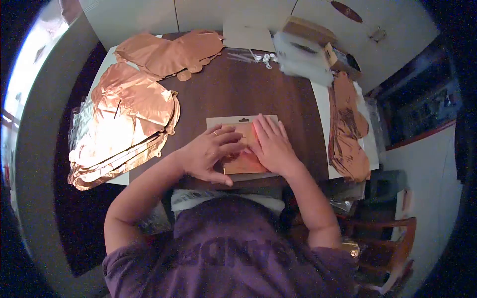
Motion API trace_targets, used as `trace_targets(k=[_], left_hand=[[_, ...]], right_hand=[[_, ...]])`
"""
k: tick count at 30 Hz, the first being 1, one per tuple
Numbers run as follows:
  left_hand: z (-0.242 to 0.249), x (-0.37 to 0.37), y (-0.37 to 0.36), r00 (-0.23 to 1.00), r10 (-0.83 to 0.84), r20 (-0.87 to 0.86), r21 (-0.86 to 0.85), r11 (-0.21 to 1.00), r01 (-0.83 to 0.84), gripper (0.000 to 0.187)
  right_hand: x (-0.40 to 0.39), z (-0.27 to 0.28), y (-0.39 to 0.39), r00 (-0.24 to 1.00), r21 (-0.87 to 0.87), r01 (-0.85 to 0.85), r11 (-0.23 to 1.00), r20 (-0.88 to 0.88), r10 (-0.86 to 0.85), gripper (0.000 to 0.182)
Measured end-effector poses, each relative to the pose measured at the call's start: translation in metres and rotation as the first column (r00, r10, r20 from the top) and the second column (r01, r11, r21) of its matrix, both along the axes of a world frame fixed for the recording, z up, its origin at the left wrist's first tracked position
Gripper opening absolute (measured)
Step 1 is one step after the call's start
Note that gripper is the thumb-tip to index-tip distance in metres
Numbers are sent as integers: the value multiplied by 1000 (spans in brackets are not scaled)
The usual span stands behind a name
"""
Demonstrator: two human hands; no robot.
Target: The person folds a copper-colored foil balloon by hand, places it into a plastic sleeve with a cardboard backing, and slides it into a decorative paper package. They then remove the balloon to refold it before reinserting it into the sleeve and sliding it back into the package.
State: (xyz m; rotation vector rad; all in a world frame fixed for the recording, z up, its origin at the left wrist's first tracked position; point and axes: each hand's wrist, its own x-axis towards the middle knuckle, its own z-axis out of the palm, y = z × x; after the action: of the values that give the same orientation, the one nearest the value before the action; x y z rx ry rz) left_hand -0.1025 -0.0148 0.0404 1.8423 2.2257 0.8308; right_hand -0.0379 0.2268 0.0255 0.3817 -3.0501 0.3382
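In front of me on the table lies a pale card (215, 121) with a hang hole at its top edge. A folded copper-coloured foil balloon (243, 166) rests on the card, partly hidden by my hands. My left hand (209, 153), with a ring on one finger, is spread over the foil's left side, thumb near the lower edge. Flat along the right side of the foil and card lies my right hand (274, 148), fingers stretched toward the top. Neither hand grips anything.
Stacks of flat copper foil balloons lie at left (131, 107), at the back left (169, 52) and along the right edge (348, 131). Clear plastic sleeves (300, 52), small white pieces (267, 60) and an open box (343, 59) sit at the back. A wooden chair (405, 243) stands at lower right.
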Motion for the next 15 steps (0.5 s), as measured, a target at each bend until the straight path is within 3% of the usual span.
trace_targets(k=[4, 7, 15], left_hand=[[-7, 13, 11, 971, 226, 77, 6, 974, -228, 98], [-19, 11, 23, 934, 313, -170, -37, 945, -324, 101], [-36, 6, 22, 916, 300, -268, -105, 936, -337, 104]], right_hand=[[8, -2, -2, 999, -38, 38, 999, 37, -36, 65], [9, -11, 2, 997, -11, 67, 998, 34, -66, 69], [15, -20, 4, 994, -16, 102, 995, -45, -103, 71]])
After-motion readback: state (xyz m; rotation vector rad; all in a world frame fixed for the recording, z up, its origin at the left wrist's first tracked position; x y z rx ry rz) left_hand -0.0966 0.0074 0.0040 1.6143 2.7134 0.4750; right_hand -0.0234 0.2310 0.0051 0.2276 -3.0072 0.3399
